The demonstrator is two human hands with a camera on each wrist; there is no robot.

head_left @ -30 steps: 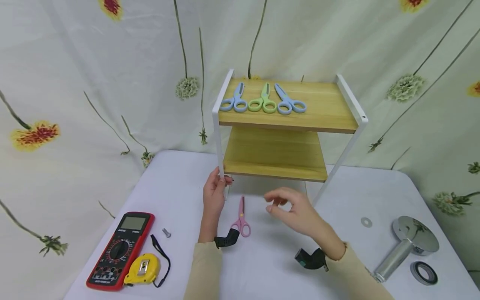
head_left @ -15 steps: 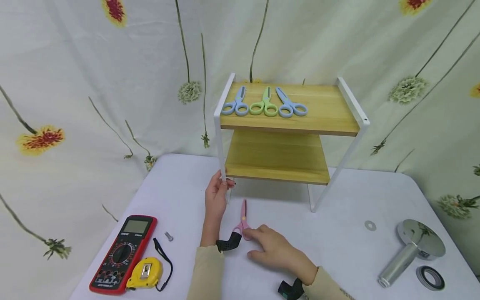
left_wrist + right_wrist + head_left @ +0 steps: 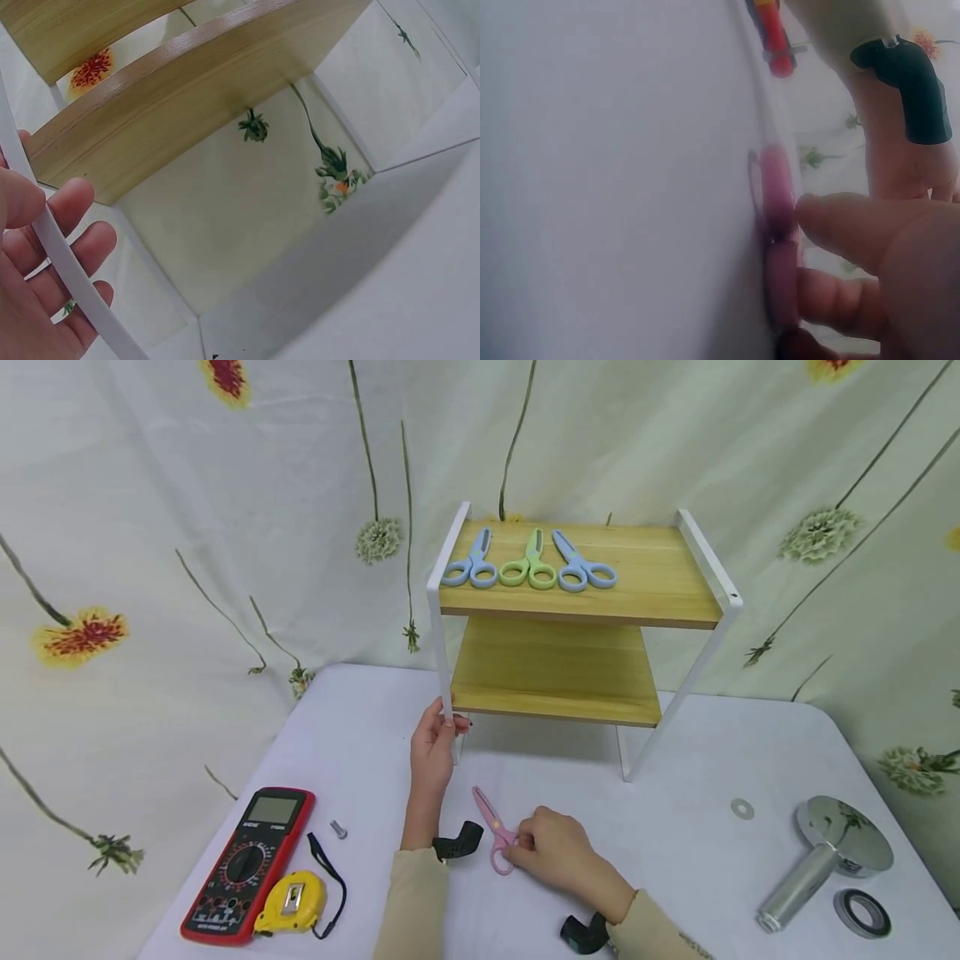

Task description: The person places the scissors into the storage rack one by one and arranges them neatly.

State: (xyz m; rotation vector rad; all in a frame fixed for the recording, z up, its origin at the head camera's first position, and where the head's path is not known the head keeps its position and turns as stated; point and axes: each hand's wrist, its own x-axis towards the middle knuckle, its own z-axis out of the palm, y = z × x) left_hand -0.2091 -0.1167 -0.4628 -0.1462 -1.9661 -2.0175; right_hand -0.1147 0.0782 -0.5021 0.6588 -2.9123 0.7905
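Note:
Pink scissors (image 3: 492, 825) lie on the white table (image 3: 675, 877), blades pointing up and left. My right hand (image 3: 521, 847) pinches their handle rings; in the right wrist view the fingers (image 3: 840, 225) press on the pink handle (image 3: 778, 217). My left hand (image 3: 444, 720) grips the white front-left leg (image 3: 441, 652) of a two-tier wooden shelf (image 3: 660, 602), and in the left wrist view that hand (image 3: 52, 247) wraps the leg (image 3: 75, 285). On the top board lie a blue pair of scissors (image 3: 468, 565), a green pair (image 3: 529, 567) and another blue pair (image 3: 579, 568).
A red multimeter (image 3: 243, 860), a yellow tape measure (image 3: 289, 902) and a small bolt (image 3: 337, 830) sit front left. A washer (image 3: 742, 808), a chrome fitting (image 3: 823, 853) and a black ring (image 3: 862, 912) lie at the right. A flowered cloth hangs behind.
My right hand dropped from mid-air onto the pink scissors, took their handles and drew them nearer, turning the blades leftward. The left hand stayed on the shelf leg.

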